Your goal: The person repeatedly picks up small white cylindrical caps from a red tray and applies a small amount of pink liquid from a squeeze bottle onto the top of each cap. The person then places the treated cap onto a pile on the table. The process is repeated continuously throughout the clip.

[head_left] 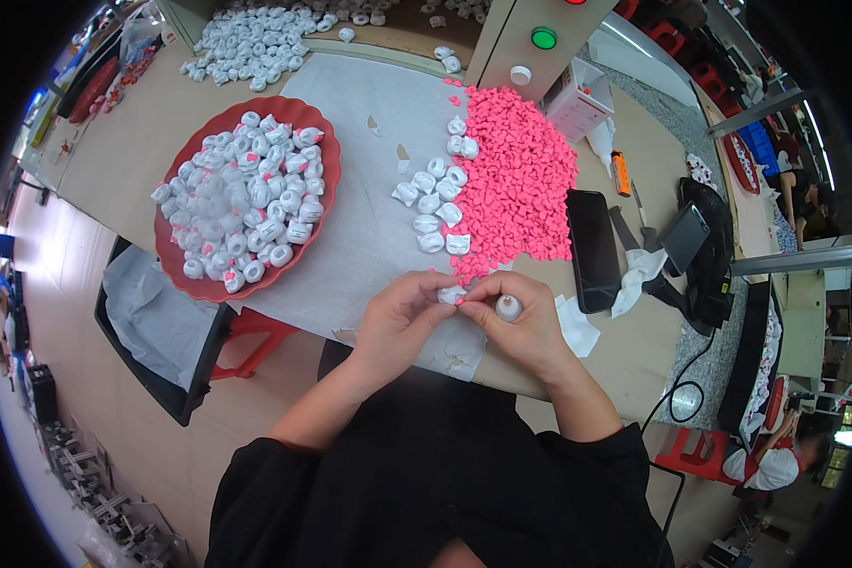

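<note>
Near the table's front edge, my left hand pinches a small white moulded piece between thumb and fingers. My right hand meets it, its thumb and forefinger closed on a tiny pink piece against the white one. Tucked in the same right hand is a small white bottle, its tip pointing up. Just beyond my hands spreads a heap of pink pieces. Several loose white pieces lie along its left side. A red scalloped bowl at left is piled with white pieces, some bearing pink bits.
More white pieces are heaped at the back left. A black phone, an orange lighter and a white box stand or lie at right. A black tray sits below the table's left edge. Two people are at far right.
</note>
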